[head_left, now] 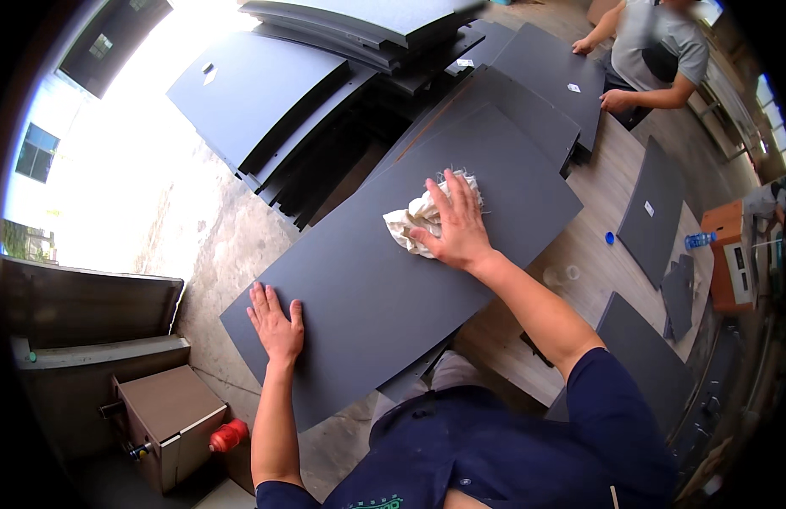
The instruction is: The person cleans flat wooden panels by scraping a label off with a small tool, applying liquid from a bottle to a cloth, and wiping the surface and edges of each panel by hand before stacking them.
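With the panel (384, 263) lying flat and overhanging the desk (596, 271) toward me, my left hand (276, 321) is spread open, palm down near its near corner, likely to stop it sliding or tipping. My right hand (455, 222) presses flat, fingers splayed, on a crumpled white rag (414, 222) mid-panel, not clenched around it. More dark panels are stacked (359, 34) beyond. A co-worker (656, 51) at the far end has both hands on another panel (554, 68).
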`<action>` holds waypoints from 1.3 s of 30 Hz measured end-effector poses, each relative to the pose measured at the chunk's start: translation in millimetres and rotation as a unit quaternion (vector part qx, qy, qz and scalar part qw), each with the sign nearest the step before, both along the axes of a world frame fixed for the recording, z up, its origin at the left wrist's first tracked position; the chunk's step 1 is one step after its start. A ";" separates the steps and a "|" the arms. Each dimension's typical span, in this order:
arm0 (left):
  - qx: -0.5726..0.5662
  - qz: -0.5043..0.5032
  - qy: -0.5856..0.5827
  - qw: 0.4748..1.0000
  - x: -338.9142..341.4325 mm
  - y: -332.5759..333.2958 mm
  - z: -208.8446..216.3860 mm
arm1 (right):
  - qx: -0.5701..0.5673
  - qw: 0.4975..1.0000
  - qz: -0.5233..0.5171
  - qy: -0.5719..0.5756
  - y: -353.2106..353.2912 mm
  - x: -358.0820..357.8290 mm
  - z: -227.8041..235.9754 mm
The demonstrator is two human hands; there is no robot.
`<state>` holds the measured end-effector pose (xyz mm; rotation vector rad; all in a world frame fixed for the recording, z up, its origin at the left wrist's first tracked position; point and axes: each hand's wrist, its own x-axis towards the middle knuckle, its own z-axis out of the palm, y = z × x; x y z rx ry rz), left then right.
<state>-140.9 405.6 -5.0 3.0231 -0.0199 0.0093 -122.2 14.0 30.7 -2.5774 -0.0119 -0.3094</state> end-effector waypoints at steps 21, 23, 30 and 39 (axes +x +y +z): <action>-0.005 -0.125 0.014 0.992 21.7 -101.1 26.3 | -0.124 0.951 0.280 0.037 97.6 40.7 -35.6; -0.002 -0.123 0.006 0.992 17.9 -92.8 19.6 | -0.128 0.945 0.298 0.050 85.8 5.0 -26.0; 0.009 -0.124 0.008 0.992 25.4 -106.8 26.8 | -0.167 0.937 -0.274 0.135 -206.6 14.4 -13.9; 0.024 -0.136 -0.011 0.990 18.1 -87.6 16.6 | -0.133 0.984 0.023 0.115 -80.2 -48.9 -29.8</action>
